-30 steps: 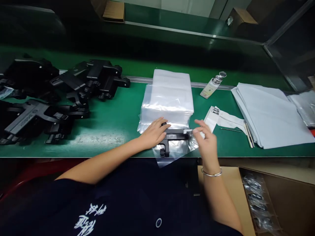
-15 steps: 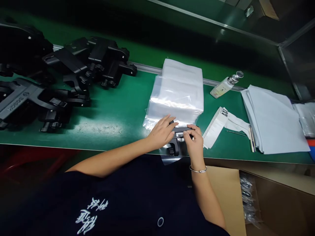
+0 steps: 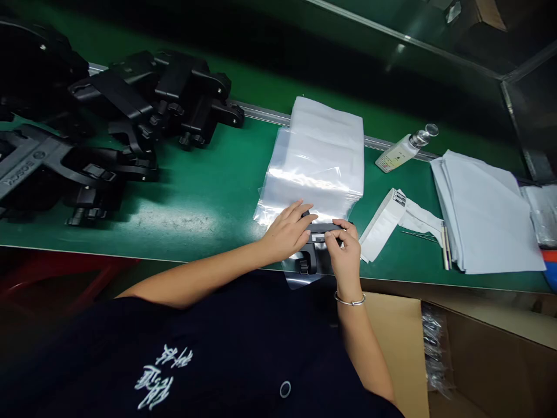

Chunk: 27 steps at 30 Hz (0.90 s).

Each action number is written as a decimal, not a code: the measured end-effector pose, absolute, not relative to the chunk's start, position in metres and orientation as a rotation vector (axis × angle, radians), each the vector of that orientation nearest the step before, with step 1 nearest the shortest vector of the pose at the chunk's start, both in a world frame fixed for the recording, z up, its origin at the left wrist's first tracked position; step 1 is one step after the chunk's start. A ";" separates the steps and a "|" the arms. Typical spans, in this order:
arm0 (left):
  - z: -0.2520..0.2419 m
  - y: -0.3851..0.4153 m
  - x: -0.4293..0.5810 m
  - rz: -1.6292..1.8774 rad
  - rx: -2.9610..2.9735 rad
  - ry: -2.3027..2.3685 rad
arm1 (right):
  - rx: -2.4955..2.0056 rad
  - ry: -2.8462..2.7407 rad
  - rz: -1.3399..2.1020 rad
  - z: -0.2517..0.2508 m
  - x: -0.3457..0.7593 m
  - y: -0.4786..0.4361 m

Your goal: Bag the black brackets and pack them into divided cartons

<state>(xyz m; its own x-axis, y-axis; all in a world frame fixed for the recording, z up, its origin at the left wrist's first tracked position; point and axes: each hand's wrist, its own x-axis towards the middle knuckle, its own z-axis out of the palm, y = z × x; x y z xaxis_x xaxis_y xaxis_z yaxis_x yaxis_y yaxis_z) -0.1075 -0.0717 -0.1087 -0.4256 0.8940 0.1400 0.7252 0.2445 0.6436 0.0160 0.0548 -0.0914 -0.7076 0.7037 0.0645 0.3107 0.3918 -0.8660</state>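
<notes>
A black plastic bracket [image 3: 311,255] with a clamp-like lower end lies at the bench's front edge, over a clear plastic sheet [image 3: 300,281]. A small white label [image 3: 318,237] sits on its upper bar. My left hand [image 3: 285,232] rests at the bar's left end, fingers stretched out and spread. With thumb and fingers closed around the right end of the bar, my right hand [image 3: 346,247] has its thumb beside the label. Part of the bar is hidden by both hands. Just beyond lies a stack of clear plastic bags [image 3: 313,168].
Several black plastic assemblies [image 3: 191,93] crowd the left of the green bench [image 3: 195,197]. On the right are a folded strip of white label backing [image 3: 385,223], a pump bottle [image 3: 404,151], thin sticks [image 3: 446,247] and white sheets [image 3: 487,215]. An open cardboard box [image 3: 391,342] stands below.
The camera view has shifted slightly. Both hands keep nearly the same places on the bracket, and the label stays under the right thumb's side.
</notes>
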 end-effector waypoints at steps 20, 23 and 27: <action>-0.105 -0.097 -0.109 0.838 2.189 2.210 | -0.796 -2.334 1.036 -0.090 0.017 0.051; -0.104 -0.098 -0.113 0.763 2.217 2.208 | -0.721 -2.362 1.102 -0.087 0.028 0.069; -0.098 -0.095 -0.122 0.697 2.220 2.164 | -0.612 -2.478 1.288 -0.087 0.048 0.107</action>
